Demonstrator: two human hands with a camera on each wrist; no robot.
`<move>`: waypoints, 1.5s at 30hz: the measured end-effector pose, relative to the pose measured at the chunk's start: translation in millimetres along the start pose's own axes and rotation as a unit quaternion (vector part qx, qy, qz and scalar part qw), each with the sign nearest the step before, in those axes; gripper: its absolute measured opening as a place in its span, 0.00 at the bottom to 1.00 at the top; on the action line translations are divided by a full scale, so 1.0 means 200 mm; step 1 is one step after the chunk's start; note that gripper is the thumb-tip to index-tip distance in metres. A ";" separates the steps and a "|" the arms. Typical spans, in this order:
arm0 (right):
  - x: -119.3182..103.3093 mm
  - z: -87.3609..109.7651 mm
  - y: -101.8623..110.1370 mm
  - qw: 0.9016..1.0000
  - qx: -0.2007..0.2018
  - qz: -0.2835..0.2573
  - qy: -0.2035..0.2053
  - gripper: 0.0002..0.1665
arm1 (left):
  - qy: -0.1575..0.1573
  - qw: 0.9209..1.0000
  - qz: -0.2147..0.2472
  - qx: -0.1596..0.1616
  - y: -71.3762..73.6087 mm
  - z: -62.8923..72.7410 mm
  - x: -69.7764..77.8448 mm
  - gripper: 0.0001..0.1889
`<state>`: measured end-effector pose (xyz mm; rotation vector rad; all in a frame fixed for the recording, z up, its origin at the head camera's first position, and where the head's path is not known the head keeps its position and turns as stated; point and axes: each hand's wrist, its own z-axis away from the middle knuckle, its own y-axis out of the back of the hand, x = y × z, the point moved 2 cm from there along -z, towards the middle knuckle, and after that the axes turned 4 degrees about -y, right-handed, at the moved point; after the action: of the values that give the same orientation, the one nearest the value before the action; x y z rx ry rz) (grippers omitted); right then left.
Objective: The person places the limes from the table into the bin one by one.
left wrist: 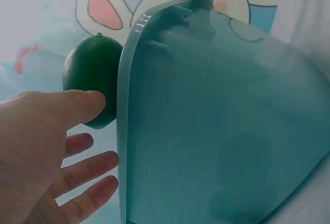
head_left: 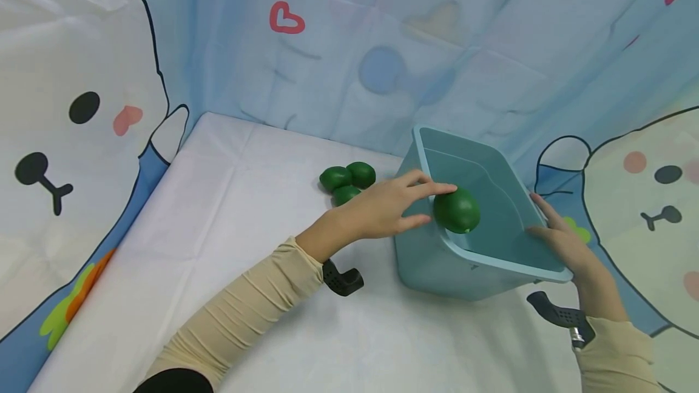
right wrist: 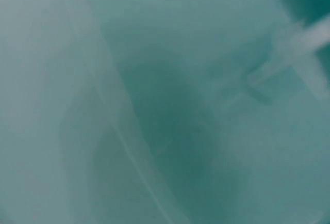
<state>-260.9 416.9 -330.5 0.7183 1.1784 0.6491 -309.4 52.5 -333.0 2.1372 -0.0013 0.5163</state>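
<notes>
In the head view my left hand [head_left: 390, 206] reaches across the left rim of a teal plastic bin [head_left: 437, 272]. It pinches a dark green lime [head_left: 457, 210] by thumb and forefinger over the bin's opening. From the left wrist the thumb lies across the lime [left wrist: 93, 74] beside the bin's rim, while other fingers spread lower. My right hand [head_left: 568, 244] grips the bin's right rim, and the bin leans toward me. The right wrist view is filled by the blurred teal wall [right wrist: 247, 146] of the bin.
Three more green limes [head_left: 335, 179] lie grouped on the white cloth [head_left: 235, 199], left of the bin and partly behind my left forearm. A blue printed curtain [head_left: 327, 77] hangs along the back, with printed cartoon animals at both sides.
</notes>
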 end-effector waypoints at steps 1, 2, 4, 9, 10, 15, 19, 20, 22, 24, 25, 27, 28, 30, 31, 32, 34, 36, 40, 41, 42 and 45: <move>0.00 0.00 0.00 1.000 0.000 0.000 0.000 0.42 | 0.001 1.000 -0.005 -0.003 0.00 0.00 0.00 0.30; 0.00 0.00 0.00 1.000 0.000 0.000 0.000 0.42 | 0.001 1.000 -0.010 -0.006 -0.01 0.00 0.00 0.30; -0.01 0.00 0.00 1.000 0.000 0.000 0.000 0.42 | 0.004 1.000 -0.019 -0.014 -0.01 0.00 0.00 0.29; -0.02 0.00 0.01 1.000 0.001 -0.001 -0.003 0.42 | 0.007 0.999 -0.020 -0.038 -0.03 0.00 0.00 0.26; -0.02 0.00 0.01 1.000 0.001 0.000 -0.003 0.42 | 0.008 0.999 -0.018 -0.040 -0.03 0.00 0.00 0.26; -0.03 -0.01 0.02 1.000 0.002 0.007 -0.005 0.42 | 0.016 0.999 -0.001 -0.035 -0.02 0.01 -0.02 0.24; -0.04 -0.01 0.02 1.000 0.003 0.009 -0.004 0.42 | 0.022 0.999 0.009 -0.030 0.01 0.02 -0.04 0.22; -0.04 0.00 0.01 1.000 0.004 0.010 -0.004 0.42 | 0.023 0.999 0.010 -0.028 0.01 0.02 -0.05 0.22; -0.04 -0.01 0.01 1.000 0.003 0.010 -0.005 0.41 | 0.028 0.999 0.013 -0.021 0.03 0.03 -0.07 0.22; -0.04 0.00 0.01 1.000 0.004 0.011 -0.005 0.41 | 0.032 0.999 0.014 -0.012 0.04 0.03 -0.09 0.22; -0.04 -0.01 0.02 1.000 0.003 0.011 -0.005 0.41 | 0.037 0.999 0.016 -0.008 0.06 0.03 -0.09 0.22; -0.04 -0.01 0.02 1.000 0.004 0.011 -0.005 0.41 | 0.046 0.999 0.016 0.001 0.08 0.04 -0.11 0.22; -0.04 -0.01 0.02 1.000 0.003 0.010 -0.005 0.41 | 0.051 0.999 0.015 0.005 0.09 0.04 -0.12 0.22; -0.04 -0.01 0.02 1.000 0.002 0.008 -0.005 0.41 | 0.065 0.998 0.018 0.012 0.11 0.04 -0.14 0.22; -0.03 -0.01 0.02 1.000 0.002 0.008 -0.005 0.41 | 0.071 0.997 0.017 0.015 0.13 0.05 -0.14 0.22; -0.03 -0.01 0.01 1.000 0.002 0.008 -0.005 0.42 | 0.075 0.997 0.016 0.018 0.13 0.05 -0.15 0.22; -0.03 -0.01 0.01 1.000 0.001 0.009 -0.004 0.42 | 0.084 0.996 0.015 0.026 0.15 0.05 -0.16 0.22; -0.02 -0.01 0.01 1.000 0.001 0.008 -0.002 0.41 | 0.090 0.995 0.012 0.034 0.15 0.06 -0.18 0.22; -0.01 -0.01 0.01 1.000 0.001 0.007 -0.003 0.41 | 0.103 0.994 0.006 0.045 0.16 0.07 -0.20 0.22; -0.01 -0.01 0.01 1.000 0.001 0.007 -0.003 0.41 | 0.106 0.993 0.005 0.046 0.16 0.07 -0.20 0.22; -0.01 -0.01 0.01 1.000 0.002 0.008 -0.005 0.41 | 0.111 0.993 0.004 0.045 0.16 0.07 -0.21 0.22; 0.00 -0.01 0.01 1.000 0.005 0.012 -0.012 0.41 | 0.132 0.991 -0.001 0.036 0.15 0.08 -0.23 0.23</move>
<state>-263.6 417.6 -329.1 0.7471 1.1541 0.6533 -351.4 13.9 -333.3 2.1222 0.1693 0.8058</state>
